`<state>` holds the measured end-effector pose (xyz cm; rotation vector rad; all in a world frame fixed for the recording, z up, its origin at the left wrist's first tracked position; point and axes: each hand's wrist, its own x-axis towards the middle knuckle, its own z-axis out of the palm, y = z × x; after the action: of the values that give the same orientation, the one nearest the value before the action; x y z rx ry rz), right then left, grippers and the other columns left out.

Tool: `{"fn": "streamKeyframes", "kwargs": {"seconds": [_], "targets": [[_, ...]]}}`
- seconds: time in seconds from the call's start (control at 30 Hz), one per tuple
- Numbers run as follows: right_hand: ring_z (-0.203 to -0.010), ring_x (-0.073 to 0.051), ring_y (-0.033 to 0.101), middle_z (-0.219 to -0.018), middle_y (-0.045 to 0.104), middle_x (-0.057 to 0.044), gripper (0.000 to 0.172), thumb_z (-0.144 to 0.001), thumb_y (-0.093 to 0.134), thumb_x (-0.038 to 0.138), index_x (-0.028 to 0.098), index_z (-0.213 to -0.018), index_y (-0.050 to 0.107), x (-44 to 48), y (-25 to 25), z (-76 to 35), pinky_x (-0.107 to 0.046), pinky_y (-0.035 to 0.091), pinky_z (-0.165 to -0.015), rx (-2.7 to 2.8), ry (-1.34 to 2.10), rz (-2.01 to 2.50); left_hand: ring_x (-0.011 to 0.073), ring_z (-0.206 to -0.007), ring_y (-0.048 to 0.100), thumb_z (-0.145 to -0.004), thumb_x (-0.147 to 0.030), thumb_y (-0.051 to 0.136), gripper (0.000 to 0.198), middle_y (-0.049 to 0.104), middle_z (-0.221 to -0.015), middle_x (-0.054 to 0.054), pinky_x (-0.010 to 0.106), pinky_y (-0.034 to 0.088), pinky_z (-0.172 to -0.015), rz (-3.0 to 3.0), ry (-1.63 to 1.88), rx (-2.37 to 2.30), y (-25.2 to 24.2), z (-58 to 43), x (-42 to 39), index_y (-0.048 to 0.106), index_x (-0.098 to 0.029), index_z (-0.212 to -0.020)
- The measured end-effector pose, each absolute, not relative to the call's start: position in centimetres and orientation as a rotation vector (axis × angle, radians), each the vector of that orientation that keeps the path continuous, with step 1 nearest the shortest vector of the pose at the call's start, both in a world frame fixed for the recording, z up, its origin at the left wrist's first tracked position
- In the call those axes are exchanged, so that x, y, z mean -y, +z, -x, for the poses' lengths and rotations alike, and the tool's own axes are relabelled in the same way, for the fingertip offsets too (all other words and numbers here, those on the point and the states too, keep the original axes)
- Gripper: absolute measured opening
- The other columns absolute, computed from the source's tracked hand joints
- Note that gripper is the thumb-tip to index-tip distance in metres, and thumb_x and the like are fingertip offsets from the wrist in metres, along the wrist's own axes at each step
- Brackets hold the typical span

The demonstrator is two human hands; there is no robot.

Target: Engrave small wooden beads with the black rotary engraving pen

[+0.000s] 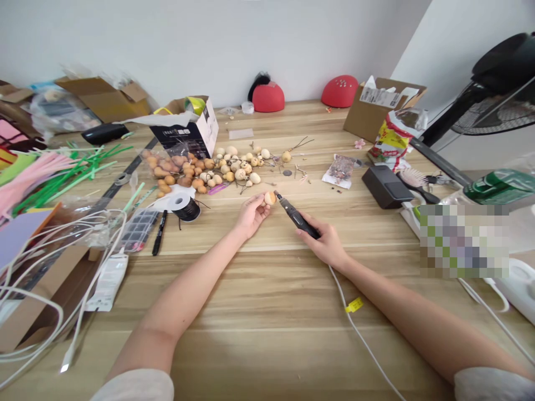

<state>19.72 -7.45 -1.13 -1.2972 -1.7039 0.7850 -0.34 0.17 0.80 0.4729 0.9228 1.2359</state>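
Note:
My left hand (251,216) pinches a small round tan gourd (270,197) between thumb and fingers above the wooden table. In my right hand (326,240) is a black rotary tool (296,216), wrapped by the fingers, with its tip pointing at the gourd. Whether the tip touches the gourd I cannot tell. A white cord (343,295) with a yellow tag runs from the tool toward the front edge. Beyond my left hand lies a pile of small pale gourds (240,167), some with drawn faces, beside several browner ones (190,170).
Left of my arm are a spool of black cord (186,210), a black marker (159,233), a compartment box (140,228) and tangled white cables (62,234). A bag of small brown bits (339,170), a black box (387,186) and a hairbrush (418,184) lie right. Two red domes (268,97) stand behind.

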Motion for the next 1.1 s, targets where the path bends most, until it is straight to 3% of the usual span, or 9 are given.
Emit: {"fn": "streamKeyframes", "kwargs": {"seconds": [0.33,0.43,0.63,0.73,0.93,1.1], "targets": [[-0.118,-0.033,0.067,-0.135,0.067,-0.008,0.051,-0.086,0.060,0.031,0.017,-0.135,0.065,7.47,-1.15,-19.69,-0.042,0.055,-0.098,1.686,0.787,1.282,0.0026,-0.059,0.060,-0.076,-0.005,0.073,0.014,0.068,-0.070,-0.002,0.014,0.047,-0.060,-0.486,1.249,-0.909,0.67,0.29,-0.13,0.067,-0.013,-0.086],[-0.117,-0.033,0.068,-0.135,0.067,-0.009,0.053,-0.086,0.061,0.033,0.014,-0.136,0.064,7.40,-1.31,-19.76,-0.041,0.055,-0.098,1.678,0.805,1.281,0.0022,-0.052,0.055,-0.079,-0.013,0.074,0.013,0.063,-0.063,-0.004,0.014,0.044,-0.055,-0.438,1.280,-0.907,0.82,0.21,-0.19,0.061,-0.013,-0.078],[-0.115,-0.033,0.068,-0.125,0.073,-0.009,0.053,-0.085,0.061,0.033,0.014,-0.135,0.065,7.36,-1.49,-19.78,-0.041,0.055,-0.096,1.670,0.809,1.283,0.0026,-0.039,0.034,-0.085,-0.038,0.071,0.036,0.043,-0.049,-0.009,0.017,0.032,-0.042,-0.401,1.229,-0.883,1.36,0.18,-0.19,0.047,-0.017,-0.069],[-0.113,-0.032,0.069,-0.123,0.074,-0.008,0.053,-0.085,0.062,0.033,0.016,-0.135,0.064,7.37,-1.51,-19.77,-0.041,0.056,-0.096,1.671,0.816,1.287,0.0033,-0.043,0.042,-0.079,-0.041,0.077,0.036,0.051,-0.056,-0.008,0.017,0.033,-0.043,-0.433,1.252,-0.914,1.24,0.27,-0.21,0.050,-0.018,-0.074],[-0.115,-0.033,0.068,-0.128,0.071,-0.009,0.053,-0.085,0.062,0.033,0.015,-0.135,0.064,7.39,-1.49,-19.77,-0.042,0.054,-0.098,1.670,0.820,1.276,0.0072,-0.057,0.060,-0.076,-0.046,0.079,0.040,0.059,-0.065,-0.005,0.020,0.050,-0.054,-0.419,1.229,-0.949,1.12,0.53,-0.34,0.051,-0.017,-0.078],[-0.118,-0.033,0.066,-0.132,0.069,-0.009,0.054,-0.086,0.061,0.033,0.014,-0.136,0.064,7.36,-1.45,-19.78,-0.041,0.054,-0.099,1.676,0.830,1.266,0.0093,-0.061,0.066,-0.083,-0.046,0.072,0.035,0.061,-0.065,-0.002,0.012,0.041,-0.041,-0.456,1.203,-1.001,1.26,0.63,-0.39,0.055,-0.016,-0.082]]}}
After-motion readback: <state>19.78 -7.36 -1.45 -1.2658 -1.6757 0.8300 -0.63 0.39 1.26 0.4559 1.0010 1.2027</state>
